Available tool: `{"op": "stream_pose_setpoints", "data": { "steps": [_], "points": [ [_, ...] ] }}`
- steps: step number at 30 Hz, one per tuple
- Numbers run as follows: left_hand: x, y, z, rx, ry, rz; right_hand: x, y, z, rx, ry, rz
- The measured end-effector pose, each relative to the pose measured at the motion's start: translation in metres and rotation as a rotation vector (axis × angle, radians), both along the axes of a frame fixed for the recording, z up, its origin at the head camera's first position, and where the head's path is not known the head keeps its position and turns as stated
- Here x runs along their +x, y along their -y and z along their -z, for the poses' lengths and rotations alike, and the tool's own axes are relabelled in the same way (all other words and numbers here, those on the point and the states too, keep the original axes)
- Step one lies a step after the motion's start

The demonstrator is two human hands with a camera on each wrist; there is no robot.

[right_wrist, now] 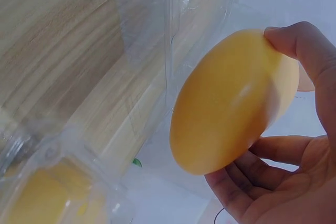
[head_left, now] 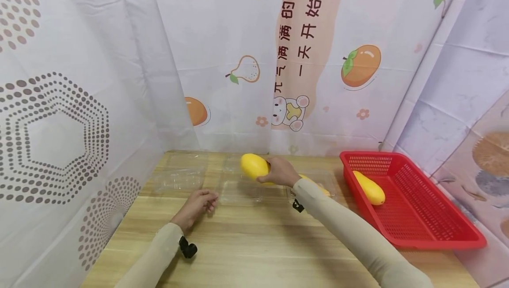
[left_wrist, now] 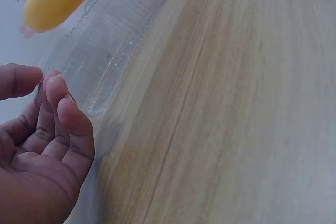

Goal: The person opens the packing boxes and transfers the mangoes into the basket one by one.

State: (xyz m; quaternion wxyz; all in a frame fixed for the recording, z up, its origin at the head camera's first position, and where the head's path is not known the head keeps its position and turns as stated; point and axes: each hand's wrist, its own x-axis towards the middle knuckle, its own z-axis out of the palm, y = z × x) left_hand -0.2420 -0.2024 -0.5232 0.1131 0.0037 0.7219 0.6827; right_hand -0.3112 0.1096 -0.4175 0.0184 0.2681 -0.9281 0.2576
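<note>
My right hand [head_left: 281, 172] grips a yellow mango [head_left: 253, 166] above a clear plastic box [head_left: 240, 193]. In the right wrist view, the thumb lies on one end of the mango [right_wrist: 231, 103] and the fingers support its underside. My left hand [head_left: 197, 206] rests near the box's front left corner. Its fingers are loosely curled in the left wrist view, with the thumb close to the fingertips and the clear box [left_wrist: 100, 56] just beyond; no held thing shows. Another clear box with yellow fruit [head_left: 316, 184] inside is partly hidden by my right forearm.
A red basket [head_left: 391, 230] stands at the right with one yellow mango [head_left: 370, 188] in it. At the left back lies another clear plastic box [head_left: 179, 178]. Printed curtains [head_left: 238, 115] hang behind and beside the wooden table [head_left: 254, 248].
</note>
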Motion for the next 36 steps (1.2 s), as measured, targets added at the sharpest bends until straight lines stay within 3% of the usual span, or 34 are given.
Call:
{"op": "stream_pose_setpoints", "data": {
  "steps": [36],
  "points": [
    [-0.004, -0.001, 0.002, 0.013, 0.011, -0.011, 0.001, -0.054, -0.008, 0.007, 0.042, 0.096]
  ]
}}
